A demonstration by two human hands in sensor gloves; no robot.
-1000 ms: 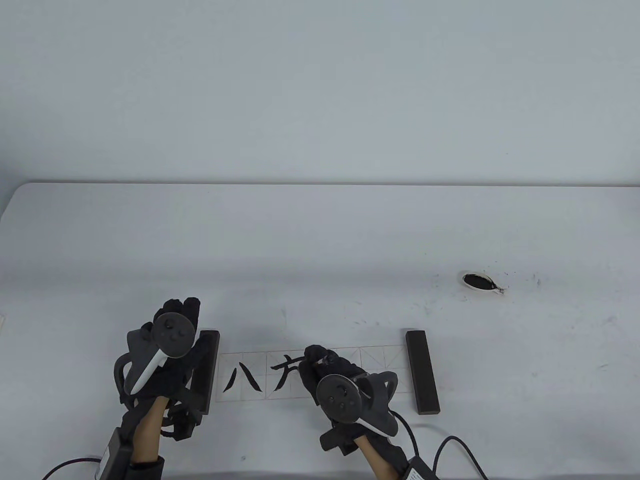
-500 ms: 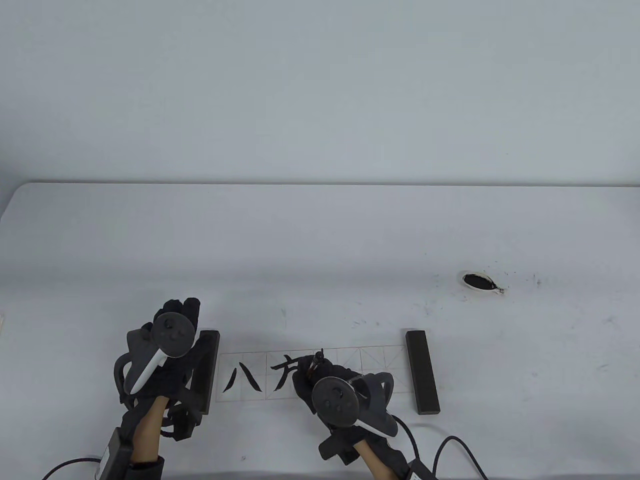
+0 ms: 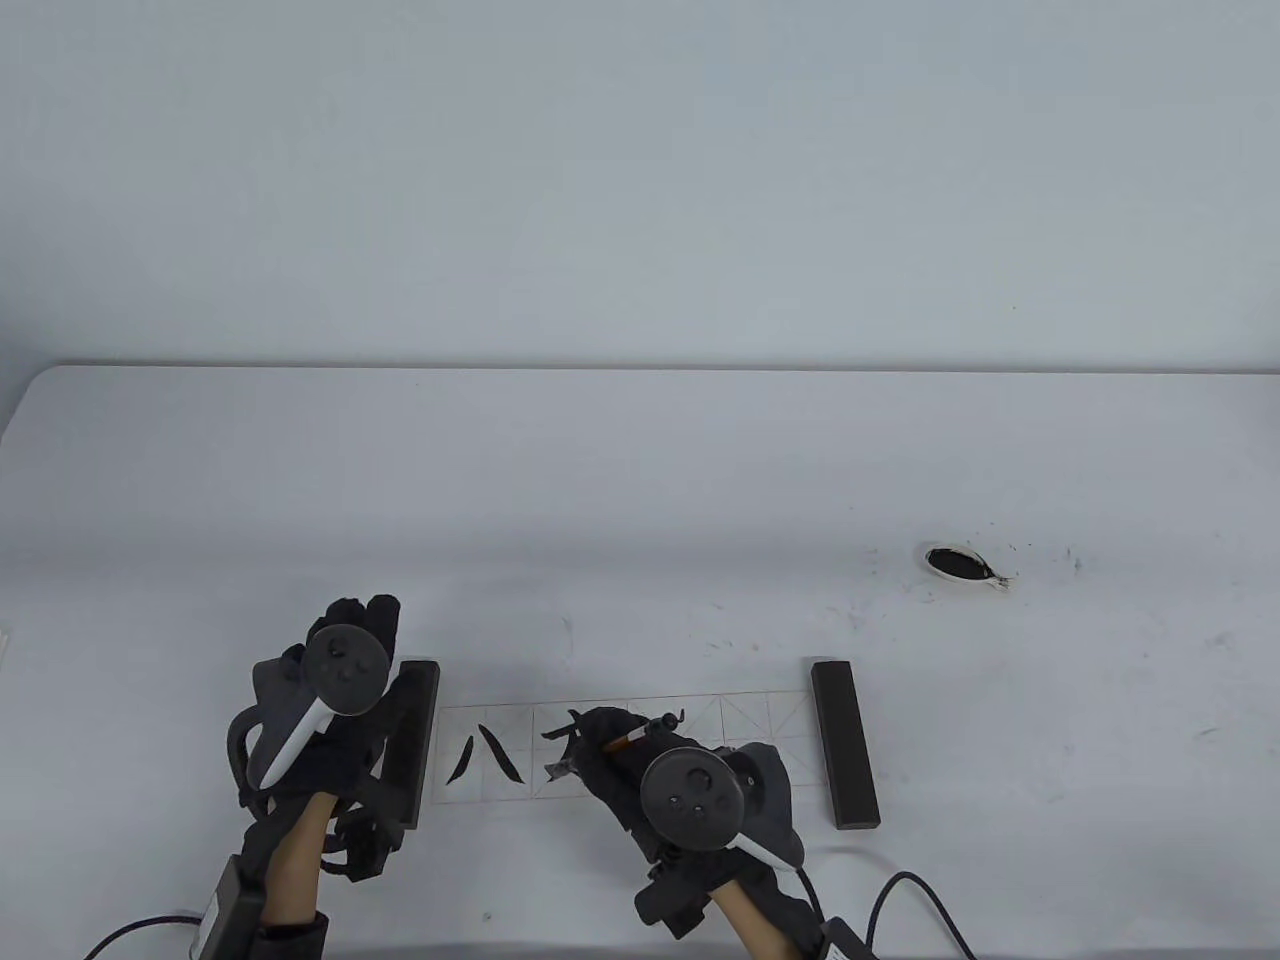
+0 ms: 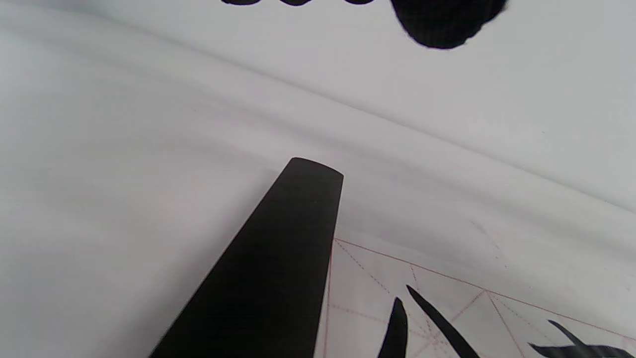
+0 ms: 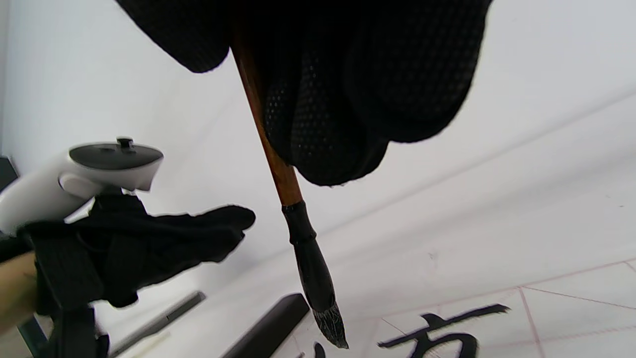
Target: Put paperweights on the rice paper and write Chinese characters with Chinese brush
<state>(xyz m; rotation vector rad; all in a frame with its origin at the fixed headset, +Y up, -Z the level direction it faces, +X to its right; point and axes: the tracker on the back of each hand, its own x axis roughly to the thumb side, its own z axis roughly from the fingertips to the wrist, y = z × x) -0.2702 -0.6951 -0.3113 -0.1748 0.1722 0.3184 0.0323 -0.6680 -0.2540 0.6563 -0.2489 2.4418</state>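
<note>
A strip of red-gridded rice paper [image 3: 740, 716] lies near the table's front edge, with two black characters inked in its left cells [image 3: 488, 752]. A dark paperweight [image 3: 413, 740] lies along its left end and a second paperweight [image 3: 845, 742] along its right end. My left hand [image 3: 335, 700] rests with straight fingers beside and on the left paperweight [image 4: 268, 278]. My right hand [image 3: 625, 760] grips the brown-handled brush [image 5: 278, 164] over the second character. Its black tip [image 5: 328, 323] hangs just above the paper.
A small white ink dish [image 3: 958, 565] holding black ink sits at the right, with ink specks on the table around it. Cables [image 3: 900, 900] trail from both wrists along the front edge. The white wall rises behind the table.
My right hand has shifted left and toward the front edge and has tilted the brush, so it now covers part of the second character. The left hand has not moved.
</note>
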